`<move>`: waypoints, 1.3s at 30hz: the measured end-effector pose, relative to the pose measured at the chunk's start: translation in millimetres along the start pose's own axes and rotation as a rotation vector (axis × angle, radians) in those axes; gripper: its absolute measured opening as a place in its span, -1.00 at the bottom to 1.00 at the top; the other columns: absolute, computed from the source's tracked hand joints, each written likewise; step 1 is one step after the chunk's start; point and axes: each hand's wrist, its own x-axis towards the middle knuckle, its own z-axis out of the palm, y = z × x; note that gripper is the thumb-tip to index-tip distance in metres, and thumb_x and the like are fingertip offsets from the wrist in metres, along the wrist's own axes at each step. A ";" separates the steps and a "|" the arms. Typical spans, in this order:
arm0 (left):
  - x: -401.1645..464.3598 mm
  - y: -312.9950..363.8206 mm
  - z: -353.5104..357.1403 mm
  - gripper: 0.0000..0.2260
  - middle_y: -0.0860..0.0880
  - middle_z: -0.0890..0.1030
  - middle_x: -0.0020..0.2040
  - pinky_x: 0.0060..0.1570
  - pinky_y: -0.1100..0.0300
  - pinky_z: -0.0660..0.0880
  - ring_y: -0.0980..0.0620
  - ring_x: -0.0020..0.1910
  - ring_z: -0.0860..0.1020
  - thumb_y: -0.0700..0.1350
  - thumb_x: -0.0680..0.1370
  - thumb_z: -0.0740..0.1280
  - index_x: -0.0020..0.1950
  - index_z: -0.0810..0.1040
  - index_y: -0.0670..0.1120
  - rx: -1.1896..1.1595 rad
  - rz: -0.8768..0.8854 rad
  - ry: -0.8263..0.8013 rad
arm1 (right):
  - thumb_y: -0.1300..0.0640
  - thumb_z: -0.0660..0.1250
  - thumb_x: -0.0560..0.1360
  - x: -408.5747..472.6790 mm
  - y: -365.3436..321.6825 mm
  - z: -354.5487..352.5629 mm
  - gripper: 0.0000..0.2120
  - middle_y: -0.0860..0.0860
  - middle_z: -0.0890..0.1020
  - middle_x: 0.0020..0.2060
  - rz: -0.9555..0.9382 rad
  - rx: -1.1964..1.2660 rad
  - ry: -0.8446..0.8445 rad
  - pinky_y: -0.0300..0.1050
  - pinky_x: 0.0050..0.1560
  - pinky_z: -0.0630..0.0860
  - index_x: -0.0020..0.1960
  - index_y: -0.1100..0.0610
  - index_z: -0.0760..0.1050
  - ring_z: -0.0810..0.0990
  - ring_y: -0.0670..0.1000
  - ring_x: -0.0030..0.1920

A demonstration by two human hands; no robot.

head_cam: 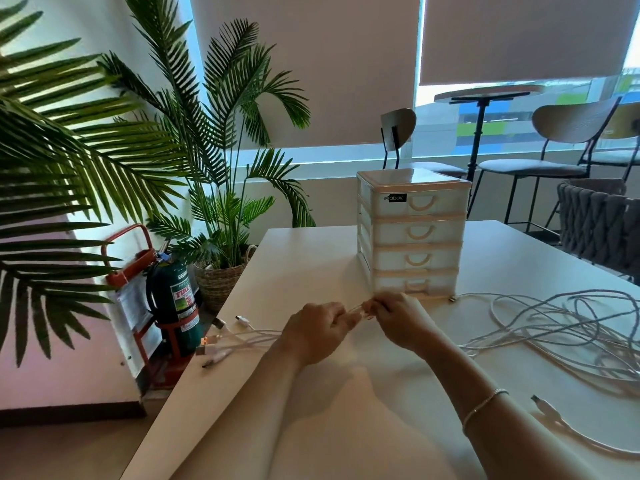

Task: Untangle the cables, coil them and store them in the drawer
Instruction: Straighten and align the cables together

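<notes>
Both the left hand (pixel 317 332) and right hand (pixel 398 320) pinch the cables (pixel 360 310) between them; best feed slack gently from the tangle (pixel 561 327) right of the right hand

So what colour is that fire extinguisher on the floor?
The fire extinguisher is dark green with a red label, in a red stand, seen in the head view.

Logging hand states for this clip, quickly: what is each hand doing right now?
Left hand: fingers closed, pinching the white cables.
Right hand: fingers closed on the same white cables, just in front of the drawer unit.
</notes>
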 end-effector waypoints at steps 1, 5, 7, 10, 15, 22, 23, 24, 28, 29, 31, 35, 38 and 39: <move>0.9 -1.4 0.4 -0.66 -0.06 0.48 -0.31 -0.25 0.15 0.28 -0.17 -0.14 0.50 0.15 0.57 0.16 -0.29 0.35 -0.05 -0.022 -0.012 -0.008 | 0.13 0.15 0.58 0.1 1.1 0.3 -0.75 0.07 0.64 -0.07 -0.002 -0.022 0.003 -0.22 -0.22 0.28 0.01 0.17 0.60 0.47 -0.04 -0.16; 4.1 -9.7 -1.0 -0.70 -0.04 0.49 -0.26 -0.19 0.13 0.32 -0.17 -0.09 0.52 0.12 0.58 0.16 -0.11 0.49 -0.09 -0.053 -0.070 0.022 | 0.12 0.18 0.57 -2.1 1.7 -1.2 -0.78 -0.02 0.54 -0.32 -0.028 0.048 -0.173 -0.26 -0.33 0.29 -0.12 0.08 0.59 0.41 -0.10 -0.35; 4.7 -10.5 -0.2 -0.73 -0.06 0.53 -0.21 -0.14 0.12 0.36 -0.15 -0.05 0.52 0.11 0.58 0.18 -0.09 0.51 -0.06 -0.031 -0.094 0.006 | 0.12 0.18 0.58 -5.0 -1.4 -2.1 -0.75 -0.07 0.42 -0.42 0.062 0.162 -0.357 -0.33 -0.44 0.25 -0.23 0.03 0.53 0.33 -0.18 -0.49; 6.6 -11.4 3.4 -0.76 -0.09 0.62 -0.05 -0.07 0.12 0.41 -0.11 0.00 0.54 0.09 0.58 0.20 -0.05 0.56 -0.03 0.013 -0.094 -0.076 | 0.09 0.15 0.60 -6.5 -3.1 -5.4 -0.72 -0.05 0.40 -0.42 0.192 0.097 -0.467 -0.29 -0.47 0.23 -0.20 0.06 0.56 0.31 -0.12 -0.48; 3.5 -11.6 4.5 -0.79 -0.09 0.61 -0.02 -0.10 0.16 0.37 -0.05 -0.09 0.49 0.04 0.60 0.16 -0.01 0.52 -0.02 0.012 -0.020 -0.217 | 0.03 0.11 0.60 -2.0 2.3 -4.8 -0.68 0.04 0.54 -0.13 0.124 -0.162 -0.314 -0.20 -0.17 0.32 0.06 0.15 0.58 0.44 -0.03 -0.16; 6.8 -15.3 10.6 -0.76 -0.19 0.60 -0.11 -0.11 0.08 0.41 -0.16 -0.09 0.54 0.03 0.60 0.16 -0.05 0.48 -0.12 -0.035 -0.028 -0.014 | 0.06 0.17 0.58 -7.4 -5.3 -13.9 -0.70 -0.08 0.42 -0.41 0.063 0.096 -0.492 -0.32 -0.43 0.24 -0.31 0.01 0.48 0.32 -0.14 -0.43; 6.4 -15.3 10.1 -0.77 -0.17 0.59 -0.16 -0.13 0.10 0.41 -0.15 -0.14 0.53 0.02 0.60 0.17 -0.08 0.48 -0.11 -0.051 -0.017 -0.015 | 0.06 0.18 0.58 -8.6 -4.7 -16.0 -0.70 -0.07 0.41 -0.42 0.078 0.134 -0.516 -0.32 -0.45 0.22 -0.31 0.02 0.48 0.30 -0.13 -0.46; 5.8 -16.1 8.5 -0.79 -0.12 0.56 -0.23 -0.17 0.12 0.38 -0.12 -0.19 0.50 0.01 0.60 0.18 -0.13 0.48 -0.07 -0.069 -0.005 -0.019 | 0.06 0.18 0.58 -8.8 -4.2 -16.5 -0.70 -0.07 0.41 -0.42 0.086 0.154 -0.504 -0.31 -0.45 0.22 -0.31 0.02 0.49 0.30 -0.13 -0.46; 2.6 -16.4 4.4 -0.71 0.09 0.40 -0.40 -0.30 0.22 0.27 0.09 -0.38 0.35 -0.03 0.60 0.19 -0.34 0.34 0.10 -0.124 0.035 -0.113 | 0.06 0.16 0.58 -1.7 -1.1 -4.6 -0.72 -0.05 0.50 -0.33 0.082 0.079 -0.140 -0.28 -0.28 0.33 -0.16 0.12 0.58 0.43 -0.06 -0.28; 2.1 -15.8 5.0 -0.70 0.09 0.39 -0.40 -0.31 0.24 0.27 0.10 -0.39 0.34 -0.03 0.60 0.19 -0.34 0.33 0.10 -0.128 0.042 -0.129 | 0.05 0.16 0.58 -0.8 -1.2 -1.6 -0.73 -0.03 0.55 -0.25 0.082 0.053 -0.061 -0.24 -0.20 0.37 -0.09 0.12 0.59 0.47 -0.02 -0.19; 2.6 -17.2 5.2 -0.70 0.07 0.39 -0.41 -0.31 0.23 0.26 0.05 -0.37 0.34 -0.04 0.60 0.19 -0.35 0.32 0.10 -0.128 0.035 -0.101 | 0.06 0.16 0.58 -1.1 -2.3 -0.5 -0.73 0.03 0.57 -0.19 0.059 0.078 -0.055 -0.22 -0.18 0.38 -0.07 0.14 0.60 0.49 0.02 -0.15; 5.1 -23.7 4.4 -0.74 0.08 0.37 -0.43 -0.29 0.21 0.24 -0.02 -0.33 0.35 -0.09 0.59 0.19 -0.30 0.34 0.06 -0.141 0.005 0.015 | 0.10 0.20 0.57 -6.7 -7.2 -7.2 -0.69 -0.05 0.42 -0.43 0.055 0.178 -0.405 -0.36 -0.45 0.23 -0.33 0.04 0.49 0.32 -0.14 -0.44; 7.5 -25.3 2.6 -0.76 0.09 0.37 -0.44 -0.33 0.22 0.26 0.08 -0.42 0.34 -0.07 0.59 0.20 -0.29 0.37 0.07 -0.165 0.006 0.053 | 0.09 0.19 0.57 -2.4 -6.1 -4.0 -0.68 -0.06 0.41 -0.45 0.067 0.198 -0.312 -0.29 -0.42 0.24 -0.34 0.03 0.49 0.31 -0.10 -0.44; 8.1 -26.3 1.1 -0.76 0.08 0.37 -0.44 -0.38 0.27 0.26 0.13 -0.44 0.33 -0.05 0.59 0.21 -0.29 0.38 0.09 -0.172 0.013 0.050 | 0.09 0.18 0.58 -0.9 -5.4 -1.7 -0.69 -0.08 0.41 -0.45 0.065 0.179 -0.244 -0.28 -0.41 0.24 -0.31 0.05 0.50 0.32 -0.10 -0.43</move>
